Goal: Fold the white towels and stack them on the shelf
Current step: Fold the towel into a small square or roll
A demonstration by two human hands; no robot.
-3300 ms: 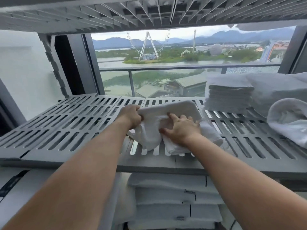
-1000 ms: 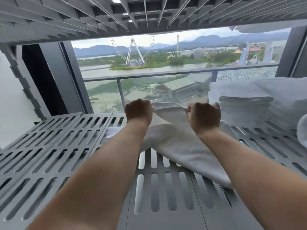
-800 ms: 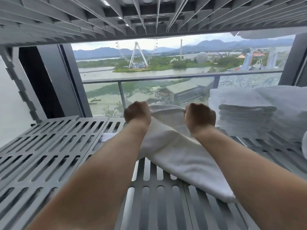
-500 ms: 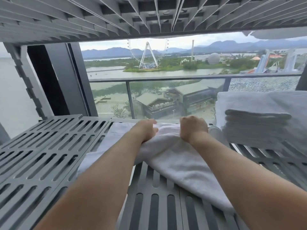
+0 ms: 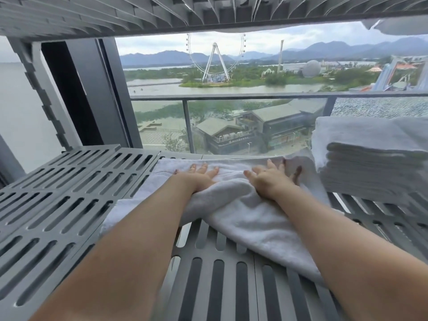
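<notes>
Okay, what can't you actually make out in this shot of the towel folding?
Head view only:
- The white towel: the part under both forearms is covered.
- Folded towel stack: right side cut off by the frame edge, so its count is unclear.
- Shelf: anything below it is out of view.

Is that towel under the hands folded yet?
Not neatly: the towel lies spread and bunched on the shelf, both hands flat on it.

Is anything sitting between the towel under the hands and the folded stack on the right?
Nothing visible. The white towel lies spread on the grey slatted shelf under both flat hands, its right edge close beside the stack of folded white towels; nothing lies between them.
</notes>
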